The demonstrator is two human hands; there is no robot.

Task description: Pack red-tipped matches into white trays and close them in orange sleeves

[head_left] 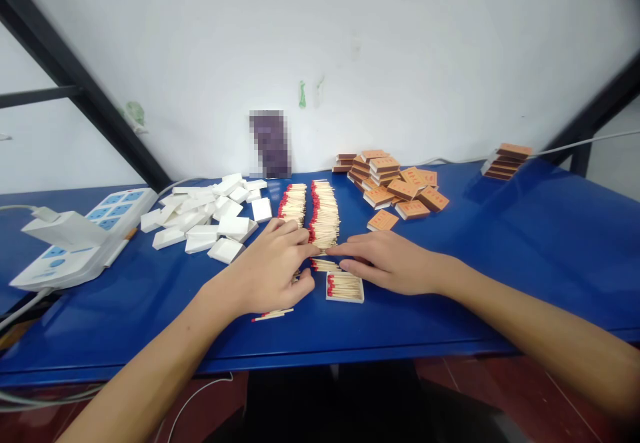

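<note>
Red-tipped matches lie in two long rows, a left row and a right row. My left hand rests over the near end of the left row, thumb apart and index fingertip at the right row's near edge. From the other side my right hand stretches its index finger to that same edge, thumb held apart below it. A small group of matches lies just under the fingertips. Closer to me sits a white matchbox tray filled with matches. Some matches under my left hand are partly hidden.
White matchbox trays are heaped at left, beside a power strip. Orange matchbox sleeves are piled at right, with a separate stack farther right. Loose matches lie near the front edge of the blue table.
</note>
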